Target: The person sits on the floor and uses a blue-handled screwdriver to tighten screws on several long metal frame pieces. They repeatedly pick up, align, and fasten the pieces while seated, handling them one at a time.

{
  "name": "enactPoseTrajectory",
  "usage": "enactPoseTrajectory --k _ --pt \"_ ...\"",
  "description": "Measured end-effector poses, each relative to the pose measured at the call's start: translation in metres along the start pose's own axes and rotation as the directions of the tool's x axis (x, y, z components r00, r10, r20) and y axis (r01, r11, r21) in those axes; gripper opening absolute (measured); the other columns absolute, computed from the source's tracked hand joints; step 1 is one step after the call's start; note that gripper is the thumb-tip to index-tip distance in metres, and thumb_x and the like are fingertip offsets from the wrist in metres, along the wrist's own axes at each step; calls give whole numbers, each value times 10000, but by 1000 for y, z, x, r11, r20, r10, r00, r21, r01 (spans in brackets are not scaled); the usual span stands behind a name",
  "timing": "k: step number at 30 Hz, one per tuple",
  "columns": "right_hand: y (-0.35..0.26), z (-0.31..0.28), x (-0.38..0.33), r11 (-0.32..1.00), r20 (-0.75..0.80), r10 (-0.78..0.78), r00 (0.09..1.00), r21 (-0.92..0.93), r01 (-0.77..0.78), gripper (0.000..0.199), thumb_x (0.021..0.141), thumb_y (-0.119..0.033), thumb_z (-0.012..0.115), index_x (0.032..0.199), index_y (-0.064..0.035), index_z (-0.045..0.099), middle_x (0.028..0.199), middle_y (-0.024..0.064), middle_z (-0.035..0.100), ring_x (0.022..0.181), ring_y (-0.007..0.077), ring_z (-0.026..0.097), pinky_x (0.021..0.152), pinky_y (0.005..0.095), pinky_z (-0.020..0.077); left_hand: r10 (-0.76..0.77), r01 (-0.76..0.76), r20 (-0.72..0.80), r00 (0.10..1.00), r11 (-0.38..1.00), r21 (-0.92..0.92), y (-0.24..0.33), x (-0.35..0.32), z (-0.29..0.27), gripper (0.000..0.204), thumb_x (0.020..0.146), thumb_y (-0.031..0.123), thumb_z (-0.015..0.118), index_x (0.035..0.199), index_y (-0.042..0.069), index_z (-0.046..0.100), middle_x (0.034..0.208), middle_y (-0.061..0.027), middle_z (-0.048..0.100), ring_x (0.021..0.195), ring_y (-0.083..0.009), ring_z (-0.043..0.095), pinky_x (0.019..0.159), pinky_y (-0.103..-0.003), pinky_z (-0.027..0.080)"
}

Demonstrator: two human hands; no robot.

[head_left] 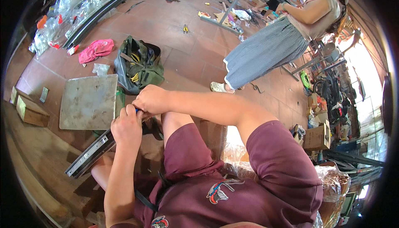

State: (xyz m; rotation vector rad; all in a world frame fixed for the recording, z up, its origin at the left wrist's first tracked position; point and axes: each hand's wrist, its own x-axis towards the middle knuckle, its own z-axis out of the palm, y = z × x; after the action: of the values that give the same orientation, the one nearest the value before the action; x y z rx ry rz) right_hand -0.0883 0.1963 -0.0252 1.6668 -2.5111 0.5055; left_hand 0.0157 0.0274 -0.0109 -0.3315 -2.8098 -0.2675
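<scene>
A long black-and-silver metal rail (89, 156), which looks like a drawer slide, slants down to the left over my leg. My left hand (126, 125) is closed round its upper end. Right against it, my right hand (150, 99) is closed, with its fingers touching the left hand's. A bit of something blue (137, 110) shows between the two hands; the fingers cover the rest of it. Just beyond the hands sits a square, scuffed metal-topped stool or plate (88, 103). An unzipped green tool bag (143, 66) with yellow-handled items inside stands past it.
Pink cloth (96, 50) lies left of the bag. Long dark metal profiles (104, 12) and clear plastic bags (68, 12) fill the far left. Yellow-handled pliers (185, 28) are on the tiled floor. At the right stand another person (274, 45) and cardboard boxes (316, 137). A wooden block (32, 111) sits left.
</scene>
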Motion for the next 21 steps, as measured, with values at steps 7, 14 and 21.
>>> enactPoseTrajectory --k 7,14,21 --pt "17 -5 4 993 51 -107 993 53 105 249 767 -259 741 974 -131 686 866 128 717 809 371 697 671 483 551 -71 72 -6 997 997 31 11 0 -3 307 995 406 579 1065 108 597 903 -75 673 823 -262 718 650 -408 579" --pt "20 -14 19 972 21 -232 972 -17 232 270 805 -290 734 901 -67 617 782 150 681 746 393 666 639 498 528 -171 171 -16 985 985 23 8 5 6 332 986 425 590 1006 95 565 882 -117 704 771 -318 736 623 -437 583" --pt "-38 -5 12 923 36 368 929 -132 -360 290 871 -339 685 896 -50 685 824 171 724 795 380 717 692 483 579 240 -224 244 940 970 -93 -49 35 -25 332 985 387 578 1124 87 542 1020 -185 710 905 -412 693 751 -527 554"
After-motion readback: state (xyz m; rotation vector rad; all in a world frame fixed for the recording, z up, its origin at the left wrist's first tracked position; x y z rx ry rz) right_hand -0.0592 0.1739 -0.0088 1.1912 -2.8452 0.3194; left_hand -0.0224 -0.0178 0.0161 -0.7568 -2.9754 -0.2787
